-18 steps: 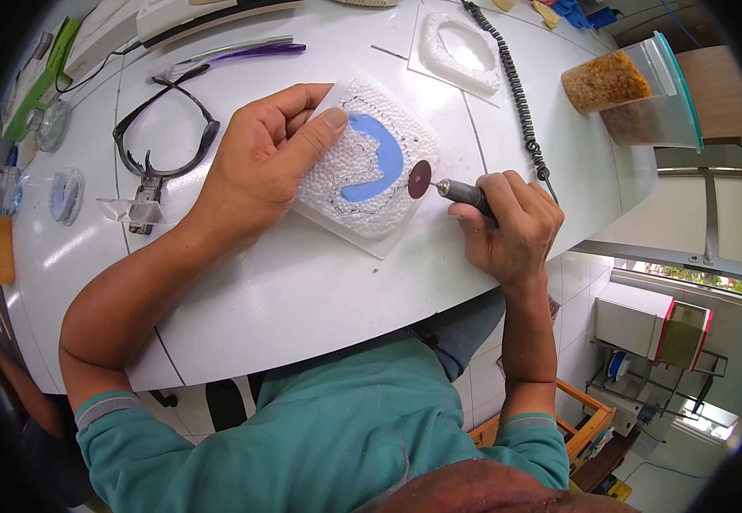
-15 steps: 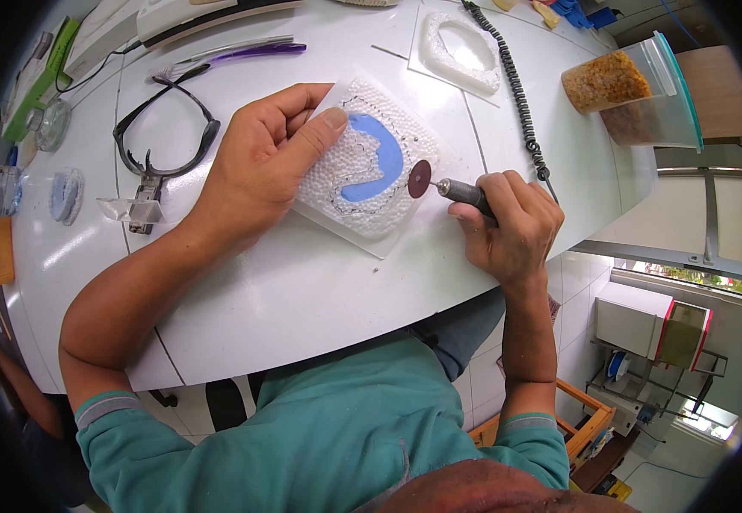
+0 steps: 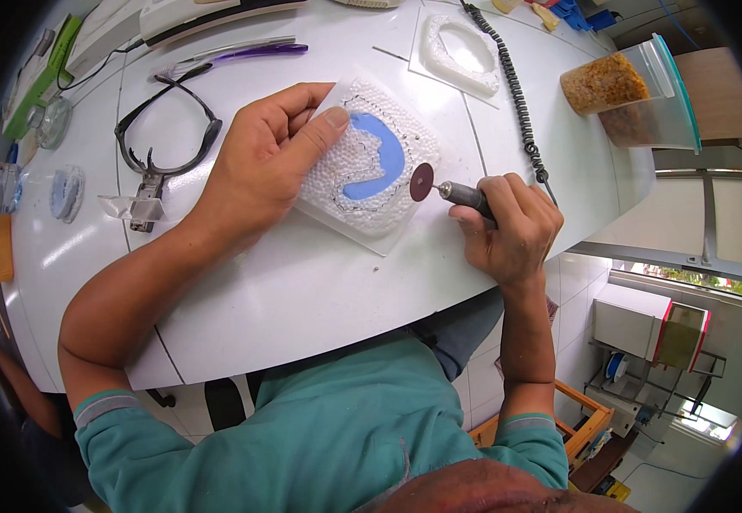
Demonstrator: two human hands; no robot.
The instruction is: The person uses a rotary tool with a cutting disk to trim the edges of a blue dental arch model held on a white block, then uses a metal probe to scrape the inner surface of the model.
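My left hand grips a clear square plastic sheet by its left edge, thumb on top. Pressed into that sheet is a bumpy white area holding a blue horseshoe-shaped piece, with dark marks drawn around it. In my right hand is a grey rotary handpiece, fingers wrapped round its body. The dark red cutting disc on its tip stands at the right edge of the bumpy area; whether it touches the plastic I cannot tell.
Magnifier glasses and a purple-handled brush lie left of the sheet. Beyond it are a cut plastic frame and a coiled cord. A clear tub with orange-brown granules stands at the right. A white table carries everything.
The sheet and the disc have shifted very slightly. Both hands keep their grips.
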